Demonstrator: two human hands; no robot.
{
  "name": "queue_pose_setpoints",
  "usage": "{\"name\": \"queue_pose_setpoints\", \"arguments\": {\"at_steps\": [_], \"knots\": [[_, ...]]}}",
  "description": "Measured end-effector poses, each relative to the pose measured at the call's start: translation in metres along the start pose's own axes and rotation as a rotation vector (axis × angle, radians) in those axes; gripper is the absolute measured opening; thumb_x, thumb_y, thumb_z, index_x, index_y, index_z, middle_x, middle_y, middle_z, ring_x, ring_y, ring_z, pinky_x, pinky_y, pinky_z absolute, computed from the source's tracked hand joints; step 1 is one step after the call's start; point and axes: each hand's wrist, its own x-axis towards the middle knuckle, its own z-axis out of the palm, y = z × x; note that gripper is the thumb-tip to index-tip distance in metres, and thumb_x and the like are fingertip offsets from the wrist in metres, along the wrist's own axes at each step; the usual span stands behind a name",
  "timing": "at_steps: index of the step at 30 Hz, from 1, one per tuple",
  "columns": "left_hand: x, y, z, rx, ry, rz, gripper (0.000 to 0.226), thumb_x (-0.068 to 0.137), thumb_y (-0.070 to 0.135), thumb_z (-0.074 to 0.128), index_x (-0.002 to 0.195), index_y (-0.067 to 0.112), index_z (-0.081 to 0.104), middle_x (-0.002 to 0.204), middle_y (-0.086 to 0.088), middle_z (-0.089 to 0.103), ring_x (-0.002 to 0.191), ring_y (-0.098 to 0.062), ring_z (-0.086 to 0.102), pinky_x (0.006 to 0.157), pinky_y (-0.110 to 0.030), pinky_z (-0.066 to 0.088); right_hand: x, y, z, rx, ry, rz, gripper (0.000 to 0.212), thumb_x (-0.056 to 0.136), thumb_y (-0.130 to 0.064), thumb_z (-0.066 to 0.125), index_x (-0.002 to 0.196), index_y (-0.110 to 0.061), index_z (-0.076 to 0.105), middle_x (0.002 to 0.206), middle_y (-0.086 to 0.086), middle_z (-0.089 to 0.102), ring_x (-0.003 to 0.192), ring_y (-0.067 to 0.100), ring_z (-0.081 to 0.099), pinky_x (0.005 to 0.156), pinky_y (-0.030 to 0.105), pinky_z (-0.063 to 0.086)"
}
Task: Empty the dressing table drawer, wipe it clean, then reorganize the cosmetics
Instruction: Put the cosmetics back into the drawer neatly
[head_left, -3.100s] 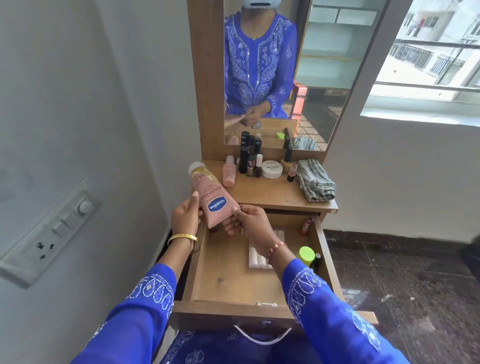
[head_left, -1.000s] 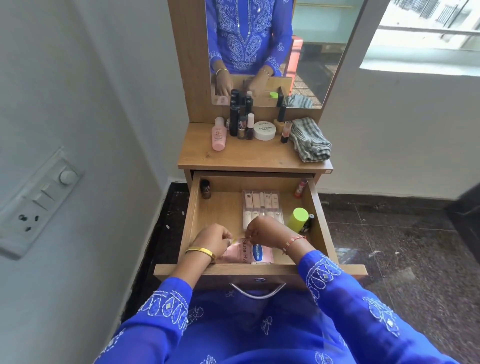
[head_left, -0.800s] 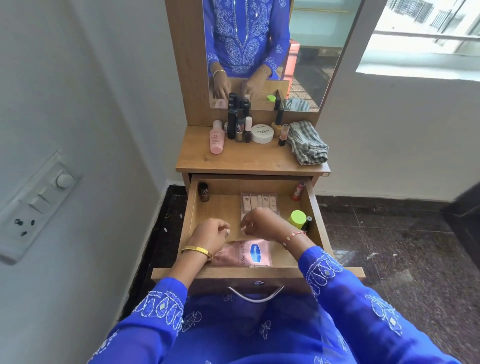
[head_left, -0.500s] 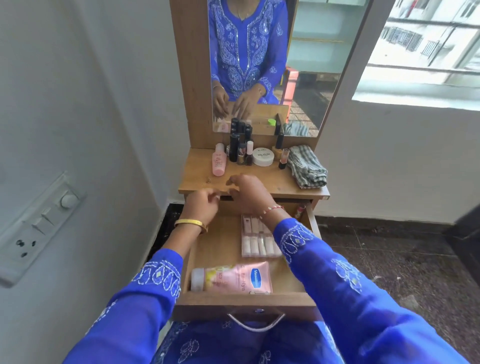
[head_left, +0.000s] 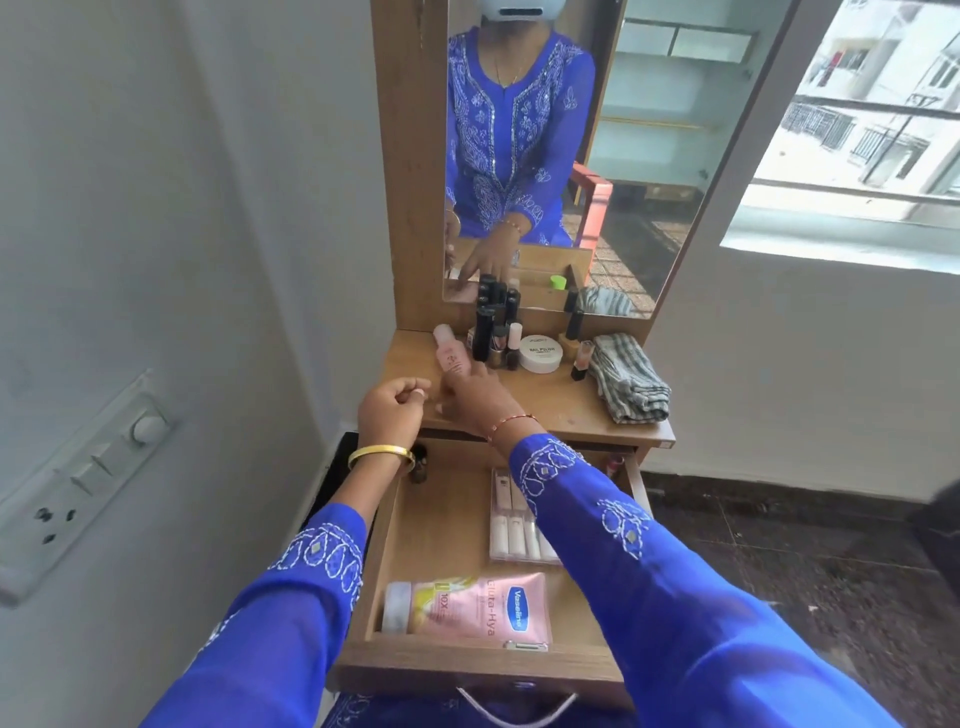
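The wooden drawer (head_left: 467, 662) stands pulled out. A pink Vaseline lotion tube (head_left: 467, 605) lies along its front wall, and a clear case of white tubes (head_left: 511, 525) lies mid-drawer, partly under my right sleeve. On the tabletop (head_left: 561, 410), my right hand (head_left: 475, 397) closes its fingers around a small pink bottle (head_left: 452, 358), which leans over. My left hand (head_left: 392, 410) hovers beside it at the table's front left edge, fingers curled, holding nothing.
Dark tubes and small bottles (head_left: 493, 332), a white nail polish remover jar (head_left: 540, 353) and a folded striped cloth (head_left: 628, 384) sit on the tabletop below the mirror (head_left: 623, 156). A small dark bottle (head_left: 418, 470) stands in the drawer's back left corner. A switchboard (head_left: 78, 478) is on the left wall.
The lotion tube went from my hands into the drawer's front. Both hands then rose to the tabletop, and my right hand took hold of the small pink bottle and tipped it.
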Motion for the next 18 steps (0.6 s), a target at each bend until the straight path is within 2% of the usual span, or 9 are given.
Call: {"name": "queue_pose_setpoints", "arguments": {"at_steps": [4,7,9,12,15,18], "knots": [[-0.002,-0.01,0.005,-0.132,0.029,-0.093,0.02,0.086,0.004,0.05,0.083,0.016,0.066,0.088,-0.008,0.069,0.09,-0.025,0.065,0.088,-0.036,0.052,-0.023,0.005,0.011,0.056,0.18,-0.033,0.032,0.092,-0.026,0.05,0.121,-0.014,0.053,0.127,0.017,0.042,0.115,0.035,0.043,0.101,0.042,0.039],[-0.002,-0.016,0.01,-0.242,0.037,-0.215,0.018,0.086,0.003,0.05,0.094,0.007,0.066,0.077,-0.004,0.065,0.079,-0.024,0.064,0.086,-0.043,0.054,-0.045,0.006,0.02,0.07,0.255,-0.087,0.037,0.091,-0.021,0.05,0.127,-0.012,0.047,0.122,0.018,0.044,0.109,0.033,0.045,0.096,0.041,0.043],[-0.004,-0.019,0.014,-0.294,0.037,-0.262,0.022,0.088,0.002,0.049,0.103,0.001,0.064,0.073,-0.002,0.061,0.07,-0.017,0.06,0.082,-0.04,0.055,-0.06,0.009,0.024,0.107,0.288,-0.12,0.043,0.09,-0.022,0.053,0.131,-0.013,0.045,0.119,0.017,0.044,0.108,0.032,0.044,0.095,0.041,0.042],[-0.011,-0.02,0.021,-0.348,0.026,-0.287,0.022,0.09,0.006,0.049,0.107,-0.001,0.062,0.082,-0.01,0.062,0.067,-0.014,0.059,0.074,-0.032,0.054,-0.081,0.014,0.03,0.194,0.382,-0.169,0.035,0.086,-0.022,0.059,0.12,-0.013,0.056,0.113,0.016,0.048,0.103,0.031,0.044,0.091,0.041,0.043],[-0.019,-0.02,0.024,-0.434,0.007,-0.363,0.023,0.092,0.02,0.053,0.101,0.0,0.061,0.074,-0.009,0.061,0.054,-0.013,0.062,0.06,-0.026,0.056,-0.099,0.017,0.034,0.282,0.429,-0.211,0.024,0.078,-0.02,0.066,0.1,-0.008,0.064,0.104,0.016,0.051,0.096,0.031,0.048,0.084,0.041,0.046],[-0.029,-0.015,0.023,-0.596,-0.032,-0.444,0.02,0.091,0.023,0.055,0.091,0.004,0.058,0.071,-0.009,0.058,0.043,-0.008,0.061,0.046,-0.02,0.054,-0.117,0.02,0.036,0.377,0.403,-0.22,0.022,0.077,-0.023,0.068,0.095,-0.011,0.065,0.106,0.013,0.051,0.1,0.028,0.048,0.085,0.036,0.044]]}}
